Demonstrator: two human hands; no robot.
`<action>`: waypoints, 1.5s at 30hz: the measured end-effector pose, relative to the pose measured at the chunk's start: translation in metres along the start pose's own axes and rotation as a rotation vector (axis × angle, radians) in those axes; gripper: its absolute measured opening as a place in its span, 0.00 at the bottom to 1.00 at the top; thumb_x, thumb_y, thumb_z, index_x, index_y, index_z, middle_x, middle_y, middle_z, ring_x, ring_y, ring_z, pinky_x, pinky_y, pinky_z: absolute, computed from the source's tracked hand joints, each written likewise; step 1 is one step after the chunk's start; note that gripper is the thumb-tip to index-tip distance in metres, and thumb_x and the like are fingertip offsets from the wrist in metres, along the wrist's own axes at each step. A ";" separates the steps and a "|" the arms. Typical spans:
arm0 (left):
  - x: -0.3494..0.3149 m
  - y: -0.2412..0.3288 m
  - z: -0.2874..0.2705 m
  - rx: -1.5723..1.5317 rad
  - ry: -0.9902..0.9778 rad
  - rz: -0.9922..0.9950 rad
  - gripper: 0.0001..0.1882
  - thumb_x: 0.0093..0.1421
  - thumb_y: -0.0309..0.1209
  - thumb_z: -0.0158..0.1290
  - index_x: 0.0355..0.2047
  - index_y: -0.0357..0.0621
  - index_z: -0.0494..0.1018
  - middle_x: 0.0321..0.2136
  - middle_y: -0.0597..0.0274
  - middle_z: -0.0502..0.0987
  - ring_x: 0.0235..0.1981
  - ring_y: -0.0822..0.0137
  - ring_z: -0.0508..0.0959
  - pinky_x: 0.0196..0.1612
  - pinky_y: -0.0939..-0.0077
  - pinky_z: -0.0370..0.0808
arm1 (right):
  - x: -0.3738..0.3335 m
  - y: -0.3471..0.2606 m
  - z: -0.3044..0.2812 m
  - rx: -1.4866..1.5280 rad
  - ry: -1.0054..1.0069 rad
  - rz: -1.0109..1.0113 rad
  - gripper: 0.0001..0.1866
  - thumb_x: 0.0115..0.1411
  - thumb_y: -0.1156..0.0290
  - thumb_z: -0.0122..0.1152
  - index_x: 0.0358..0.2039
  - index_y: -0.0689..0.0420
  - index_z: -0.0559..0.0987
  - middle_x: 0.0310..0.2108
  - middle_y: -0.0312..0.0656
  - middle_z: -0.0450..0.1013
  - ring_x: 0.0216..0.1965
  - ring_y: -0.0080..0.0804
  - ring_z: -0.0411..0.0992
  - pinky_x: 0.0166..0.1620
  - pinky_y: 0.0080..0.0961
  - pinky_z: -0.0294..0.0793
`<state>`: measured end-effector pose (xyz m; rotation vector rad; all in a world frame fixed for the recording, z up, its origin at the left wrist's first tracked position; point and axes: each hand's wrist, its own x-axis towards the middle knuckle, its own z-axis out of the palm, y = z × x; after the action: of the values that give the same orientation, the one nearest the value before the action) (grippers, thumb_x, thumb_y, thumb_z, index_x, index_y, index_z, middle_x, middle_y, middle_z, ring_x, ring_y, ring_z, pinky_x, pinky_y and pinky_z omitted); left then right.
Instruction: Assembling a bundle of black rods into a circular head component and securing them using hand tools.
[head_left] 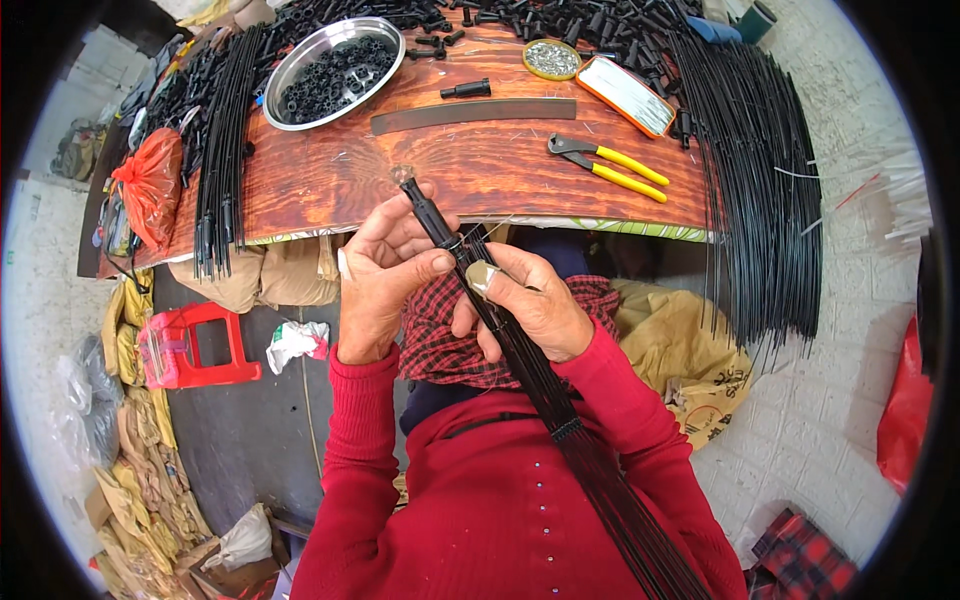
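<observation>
Red-brown wooden bench (pixel 310 180), shiny bowl (pixel 298 72) of black bits (pixel 340 82), yellow-handled cutters (pixel 632 166), flat dark strip (pixel 475 114), long black sticks (pixel 750 150)

We look steeply down from the wearer's head (one wide fisheye view), near the left hand (pixel 382 268) and right hand (pixel 540 305), facing the tabletop (pixel 325 190) beyond.

The lower edge crops the black rod bundle (pixel 543 388); its clear tip (pixel 402 175) seems blurred.
</observation>
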<state>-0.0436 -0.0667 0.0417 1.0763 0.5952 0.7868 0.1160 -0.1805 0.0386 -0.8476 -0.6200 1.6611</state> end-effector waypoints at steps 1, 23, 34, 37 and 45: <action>0.000 -0.001 0.000 -0.001 -0.007 0.010 0.38 0.50 0.17 0.66 0.62 0.35 0.65 0.44 0.49 0.81 0.43 0.64 0.83 0.50 0.72 0.80 | 0.000 0.000 0.000 0.000 0.001 0.000 0.18 0.73 0.59 0.48 0.52 0.61 0.70 0.30 0.48 0.79 0.18 0.26 0.75 0.21 0.17 0.74; 0.008 -0.023 -0.006 -0.151 -0.125 0.017 0.39 0.50 0.17 0.66 0.63 0.35 0.65 0.46 0.48 0.80 0.47 0.63 0.81 0.50 0.71 0.80 | -0.005 0.005 -0.006 0.119 -0.043 -0.011 0.24 0.71 0.56 0.52 0.58 0.60 0.67 0.32 0.53 0.78 0.18 0.28 0.75 0.22 0.18 0.75; 0.008 -0.018 0.003 -0.121 -0.153 0.006 0.42 0.50 0.21 0.67 0.65 0.36 0.62 0.50 0.48 0.79 0.50 0.62 0.80 0.57 0.68 0.76 | -0.001 0.009 -0.013 0.261 -0.062 -0.010 0.23 0.72 0.62 0.51 0.62 0.59 0.64 0.30 0.52 0.77 0.16 0.28 0.73 0.20 0.18 0.74; 0.008 -0.014 0.010 -0.127 -0.134 -0.023 0.41 0.50 0.20 0.66 0.64 0.35 0.62 0.50 0.46 0.78 0.50 0.61 0.80 0.56 0.68 0.76 | -0.003 0.009 -0.017 0.296 -0.067 -0.008 0.23 0.72 0.63 0.50 0.63 0.59 0.63 0.30 0.51 0.77 0.16 0.28 0.72 0.20 0.18 0.73; 0.014 -0.020 0.018 -0.180 -0.121 -0.026 0.39 0.54 0.22 0.66 0.65 0.32 0.62 0.54 0.43 0.75 0.54 0.59 0.77 0.57 0.66 0.75 | 0.006 0.013 -0.034 0.374 -0.093 -0.010 0.27 0.70 0.59 0.54 0.63 0.58 0.61 0.31 0.46 0.75 0.14 0.26 0.71 0.18 0.19 0.73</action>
<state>-0.0163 -0.0696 0.0290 0.9412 0.4268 0.7325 0.1348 -0.1792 0.0068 -0.4982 -0.3578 1.7435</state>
